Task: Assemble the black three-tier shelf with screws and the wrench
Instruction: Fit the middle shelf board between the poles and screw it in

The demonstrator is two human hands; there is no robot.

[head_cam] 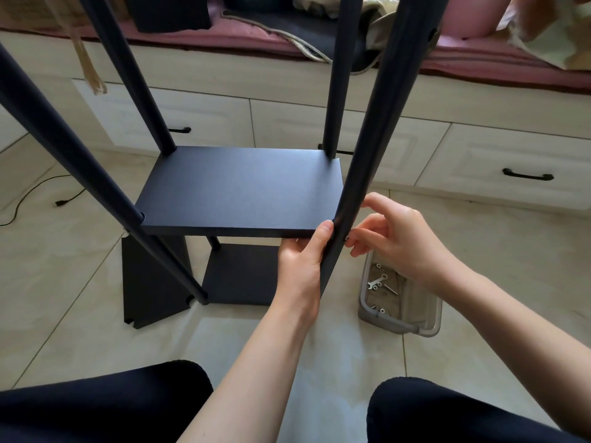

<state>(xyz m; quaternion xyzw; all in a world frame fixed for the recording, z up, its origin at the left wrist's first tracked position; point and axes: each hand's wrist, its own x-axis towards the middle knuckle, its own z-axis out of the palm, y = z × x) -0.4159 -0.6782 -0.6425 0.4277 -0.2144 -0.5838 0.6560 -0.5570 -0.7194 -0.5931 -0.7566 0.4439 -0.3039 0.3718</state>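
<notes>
The middle board (243,190) of the black shelf sits level among four black poles, its near right corner meeting the near right pole (361,174) just where the left hand (302,266) curls round that pole, thumb laid on the board's front edge. On the pole's other side the right hand (396,241) has its fingertips pinched together against the pole at board height; something small seems held there, probably a screw, though it is too small to be sure. By my reckoning this corner is being fastened now. Below the left fingers a lower board (243,273) already sits among the poles, so two tiers look placed; a third board (153,279) lies loose on the floor to the left, not yet mounted. Just under the right hand a clear tray (399,327) holds the wrench (377,282) and spare screws, untouched.
</notes>
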